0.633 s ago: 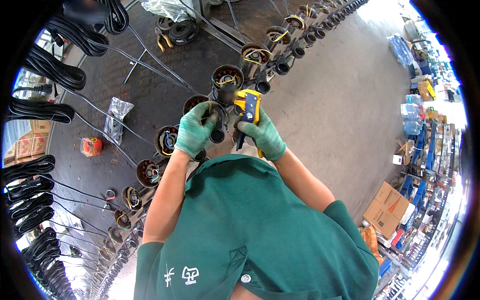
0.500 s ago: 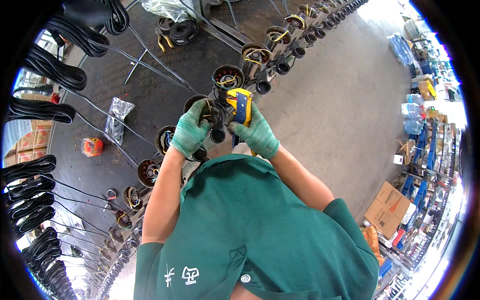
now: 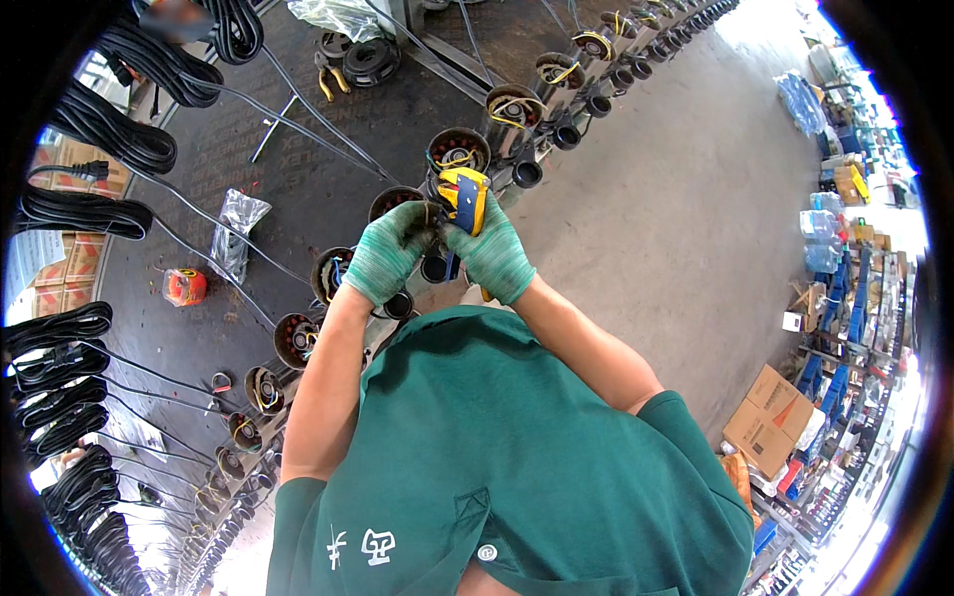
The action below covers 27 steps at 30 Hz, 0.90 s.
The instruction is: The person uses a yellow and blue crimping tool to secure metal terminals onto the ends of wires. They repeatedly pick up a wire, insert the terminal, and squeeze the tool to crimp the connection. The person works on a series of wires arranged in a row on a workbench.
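Note:
My right hand (image 3: 494, 253), in a green knitted glove, is closed round a yellow-and-blue wire stripper (image 3: 465, 199). The tool's yellow head points away from me. My left hand (image 3: 386, 253), gloved alike, has its fingers pinched together beside the tool; what they hold is hidden. Both hands are over a row of round metal motor housings. One open housing (image 3: 394, 200) lies just beyond my left fingers, partly covered by them. Beyond the stripper stands another housing (image 3: 458, 149) with a yellow wire looped inside.
More housings (image 3: 296, 341) run along the dark workbench edge (image 3: 214, 343). Bundled black power cords (image 3: 114, 134) hang at the left, their cables crossing the bench. Pliers (image 3: 330, 77), a plastic bag (image 3: 238, 228) and an orange container (image 3: 184, 287) lie there. A cardboard box (image 3: 768, 419) sits at right.
My right hand and the wire stripper have moved left, toward my left hand, and the tool has turned slightly. My left hand has shifted a little right, its fingers now against the tool.

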Tool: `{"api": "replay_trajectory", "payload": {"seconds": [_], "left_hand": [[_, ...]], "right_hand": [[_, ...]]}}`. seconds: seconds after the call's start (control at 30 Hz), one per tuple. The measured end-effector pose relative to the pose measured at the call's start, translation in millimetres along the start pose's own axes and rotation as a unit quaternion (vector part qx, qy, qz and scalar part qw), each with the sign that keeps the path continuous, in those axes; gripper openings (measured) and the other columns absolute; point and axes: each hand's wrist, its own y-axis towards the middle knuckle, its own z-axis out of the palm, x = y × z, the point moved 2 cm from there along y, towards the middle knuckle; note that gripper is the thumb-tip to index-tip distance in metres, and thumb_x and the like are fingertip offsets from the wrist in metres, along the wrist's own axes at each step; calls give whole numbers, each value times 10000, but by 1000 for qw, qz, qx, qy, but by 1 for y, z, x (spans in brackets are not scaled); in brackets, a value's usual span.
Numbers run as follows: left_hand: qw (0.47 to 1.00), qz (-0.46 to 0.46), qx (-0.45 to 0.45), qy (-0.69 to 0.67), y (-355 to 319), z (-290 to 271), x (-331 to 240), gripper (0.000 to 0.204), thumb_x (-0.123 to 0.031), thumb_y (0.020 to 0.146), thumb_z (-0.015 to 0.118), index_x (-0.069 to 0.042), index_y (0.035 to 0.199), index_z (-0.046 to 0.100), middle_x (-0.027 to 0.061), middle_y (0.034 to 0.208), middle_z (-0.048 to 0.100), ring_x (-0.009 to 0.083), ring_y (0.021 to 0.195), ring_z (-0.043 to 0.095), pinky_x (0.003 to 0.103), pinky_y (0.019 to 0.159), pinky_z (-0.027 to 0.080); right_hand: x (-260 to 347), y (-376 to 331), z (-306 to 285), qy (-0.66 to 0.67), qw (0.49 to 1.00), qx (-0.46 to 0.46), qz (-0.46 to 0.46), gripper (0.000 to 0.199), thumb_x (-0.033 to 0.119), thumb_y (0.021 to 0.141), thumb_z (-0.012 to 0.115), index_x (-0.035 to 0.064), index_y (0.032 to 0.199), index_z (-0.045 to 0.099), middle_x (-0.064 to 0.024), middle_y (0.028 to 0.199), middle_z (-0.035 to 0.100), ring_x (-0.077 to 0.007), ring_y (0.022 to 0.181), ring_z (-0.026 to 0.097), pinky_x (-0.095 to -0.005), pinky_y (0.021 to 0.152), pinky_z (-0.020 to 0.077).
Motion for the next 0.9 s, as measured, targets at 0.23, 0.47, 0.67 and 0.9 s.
{"api": "replay_trajectory", "payload": {"seconds": [0.23,0.47,0.67,0.9], "left_hand": [[999,11,30,42,9,2,-6,281,-10,962,693,-8,1242,670,115,1079,707,192,936,651,351,886,551],[998,-17,-52,12,7,12,-2,132,-19,978,677,5,1108,677,120,974,719,203,881,649,341,850,544],[998,2,-57,11,7,14,-4,152,-30,980,682,2,1129,679,140,980,726,219,867,651,345,839,544],[998,9,-46,50,7,14,-2,175,-33,973,689,4,1144,682,152,1006,728,247,901,680,354,859,552]], "right_hand": [[10,-1,-13,-25,999,-3,39,614,-23,902,658,76,1484,490,-31,1213,632,-128,1066,614,-303,965,530],[17,-24,-50,102,977,37,186,597,121,966,655,99,1525,447,-88,1227,653,-191,1041,672,-383,920,595],[29,-38,-47,113,964,114,214,642,227,1005,671,85,1567,393,-150,1246,680,-276,1070,725,-475,932,646],[25,-30,-56,55,959,127,249,648,269,997,680,135,1574,416,-42,1162,667,-156,1009,689,-357,838,631]]}}
